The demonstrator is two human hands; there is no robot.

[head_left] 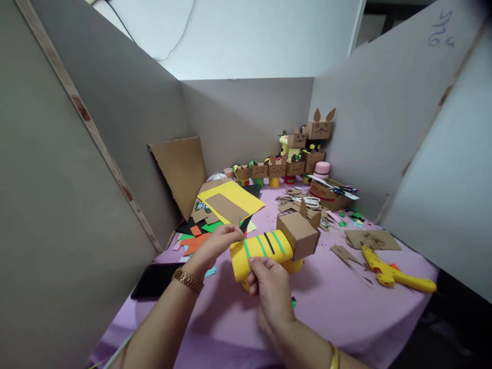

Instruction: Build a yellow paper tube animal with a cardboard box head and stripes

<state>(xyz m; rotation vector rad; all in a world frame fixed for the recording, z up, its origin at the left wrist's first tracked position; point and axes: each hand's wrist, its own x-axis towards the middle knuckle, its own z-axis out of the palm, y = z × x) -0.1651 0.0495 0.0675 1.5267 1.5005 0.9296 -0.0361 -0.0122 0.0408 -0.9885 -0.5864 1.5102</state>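
A yellow paper tube (pixel 274 245) with green and black stripes lies sideways above the purple cloth. Joined to its right end is a brown cardboard box head (pixel 299 231) with two pointed ears. My right hand (pixel 271 287) pinches the tube's near side at the lower end of the leftmost green strip (pixel 246 249). My left hand (pixel 219 246) is closed at the tube's upper left edge, fingertips pressed together by that strip's top end; what they pinch is too small to make out. Short yellow legs show under the tube.
Yellow sheets (pixel 249 197), coloured scraps and a black phone (pixel 156 281) lie to the left. Finished box-headed figures (pixel 277 169) line the back. White scissors (pixel 310 202), cardboard offcuts and a yellow glue gun (pixel 384 271) are to the right. Grey partitions (pixel 246 118) enclose the table.
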